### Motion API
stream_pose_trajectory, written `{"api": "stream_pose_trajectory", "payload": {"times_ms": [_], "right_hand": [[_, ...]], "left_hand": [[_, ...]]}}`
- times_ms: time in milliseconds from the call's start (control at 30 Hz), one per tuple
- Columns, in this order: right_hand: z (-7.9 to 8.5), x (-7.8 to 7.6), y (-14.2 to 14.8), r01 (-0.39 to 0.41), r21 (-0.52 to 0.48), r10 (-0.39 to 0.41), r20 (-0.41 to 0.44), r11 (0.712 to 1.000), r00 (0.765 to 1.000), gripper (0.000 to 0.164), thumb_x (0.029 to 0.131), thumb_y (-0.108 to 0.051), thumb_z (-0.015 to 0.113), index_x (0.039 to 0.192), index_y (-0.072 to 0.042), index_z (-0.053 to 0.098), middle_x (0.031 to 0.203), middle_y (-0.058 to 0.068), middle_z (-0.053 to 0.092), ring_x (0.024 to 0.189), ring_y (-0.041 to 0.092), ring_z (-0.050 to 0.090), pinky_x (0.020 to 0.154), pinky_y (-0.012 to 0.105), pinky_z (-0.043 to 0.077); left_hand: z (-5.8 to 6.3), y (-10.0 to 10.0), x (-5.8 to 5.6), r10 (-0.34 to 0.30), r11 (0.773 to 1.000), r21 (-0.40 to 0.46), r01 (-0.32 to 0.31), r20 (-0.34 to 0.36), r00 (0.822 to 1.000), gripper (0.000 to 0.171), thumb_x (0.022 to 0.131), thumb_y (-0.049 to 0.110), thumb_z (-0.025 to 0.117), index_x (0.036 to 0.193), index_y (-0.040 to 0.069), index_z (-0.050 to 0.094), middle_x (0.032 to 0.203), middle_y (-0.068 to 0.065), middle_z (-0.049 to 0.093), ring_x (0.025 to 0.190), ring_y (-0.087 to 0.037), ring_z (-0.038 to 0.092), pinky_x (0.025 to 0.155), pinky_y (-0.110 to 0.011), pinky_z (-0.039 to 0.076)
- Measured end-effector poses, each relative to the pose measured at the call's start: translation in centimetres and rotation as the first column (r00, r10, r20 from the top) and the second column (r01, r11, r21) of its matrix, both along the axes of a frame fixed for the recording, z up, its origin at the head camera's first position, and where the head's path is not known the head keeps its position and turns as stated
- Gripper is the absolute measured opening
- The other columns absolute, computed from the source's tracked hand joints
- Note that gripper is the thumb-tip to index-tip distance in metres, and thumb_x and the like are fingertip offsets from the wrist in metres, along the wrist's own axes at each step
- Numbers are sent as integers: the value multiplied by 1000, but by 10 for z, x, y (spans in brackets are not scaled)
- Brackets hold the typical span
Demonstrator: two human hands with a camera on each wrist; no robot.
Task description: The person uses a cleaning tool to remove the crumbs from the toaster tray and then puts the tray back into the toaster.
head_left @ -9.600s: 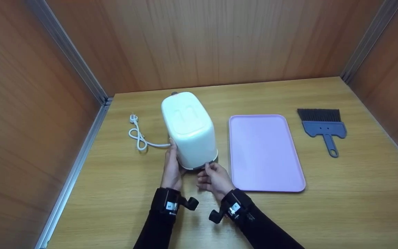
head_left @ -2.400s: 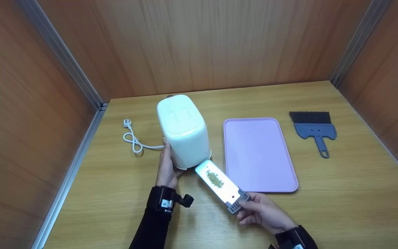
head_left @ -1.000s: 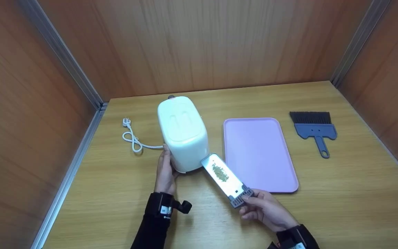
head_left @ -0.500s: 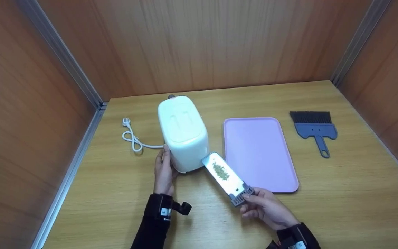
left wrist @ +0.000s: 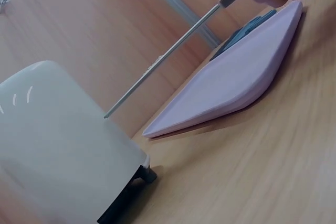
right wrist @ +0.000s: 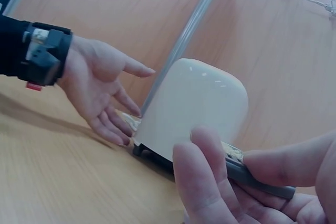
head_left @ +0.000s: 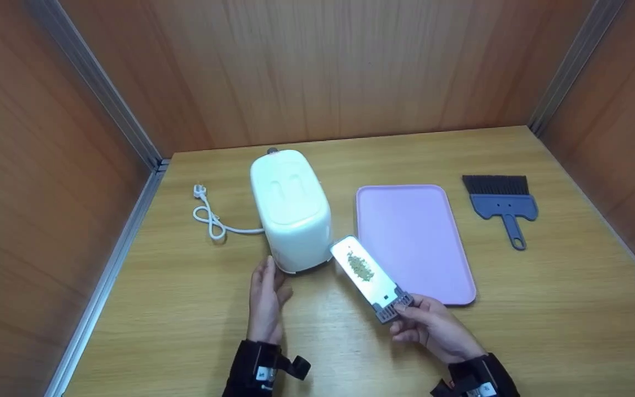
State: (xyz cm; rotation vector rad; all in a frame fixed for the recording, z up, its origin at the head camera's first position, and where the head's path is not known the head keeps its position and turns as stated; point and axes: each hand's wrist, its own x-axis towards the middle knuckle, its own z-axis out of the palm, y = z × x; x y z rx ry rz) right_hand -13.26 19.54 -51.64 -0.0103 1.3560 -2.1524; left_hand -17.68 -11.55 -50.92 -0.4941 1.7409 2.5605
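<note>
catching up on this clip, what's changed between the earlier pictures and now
The right hand has moved right from the white appliance, now holding a slim tray with greenish bits. The left hand has loosened its hold and drawn back toward the person. Purple tray, brush and plug stayed put.

White boxy plastic appliance (head_left: 292, 207) sits L of lilac rectangular plastic tray (head_left: 414, 237), blue flat plastic brush (head_left: 505, 206) far R! Oblong metal plate (head_left: 375, 284) hangs by appliance's near-R corner.

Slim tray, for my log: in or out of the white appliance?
Out: the right hand holds the slim tray, far end visible outside the white appliance.
</note>
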Motion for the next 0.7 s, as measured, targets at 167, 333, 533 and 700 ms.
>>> {"api": "stream_pose_trajectory", "payload": {"times_ms": [167,333,533,700], "right_hand": [[1,-4,5,11,-13,-11,-18,1000,1000,41,100,-14,56,133,7,43,105,9,69,83,13,69,83,31,60],[3,-8,8,48,8,-48,-24,999,999,36,100,-14,56,130,5,47,103,8,70,82,13,69,83,32,60],[8,-16,5,104,56,-102,-27,993,994,36,98,-17,60,127,2,50,101,7,70,81,13,68,82,31,60],[9,-20,2,150,66,-149,-19,986,989,40,98,-17,61,129,4,47,99,7,68,80,13,67,81,29,60]], "left_hand": [[-1,10,15,30,1000,-10,-29,61,998,66,98,49,55,146,11,29,143,-19,37,125,-33,42,96,-43,45],[-3,24,15,14,999,-31,-12,62,998,52,99,39,57,138,9,40,132,-16,45,109,-28,54,86,-37,51],[-7,40,10,-86,994,-66,88,28,996,42,98,27,60,130,2,48,122,-19,55,97,-26,64,79,-35,55],[-4,56,6,-203,976,-69,205,36,978,38,97,27,62,122,0,53,112,-15,63,92,-24,66,77,-34,56]]}}
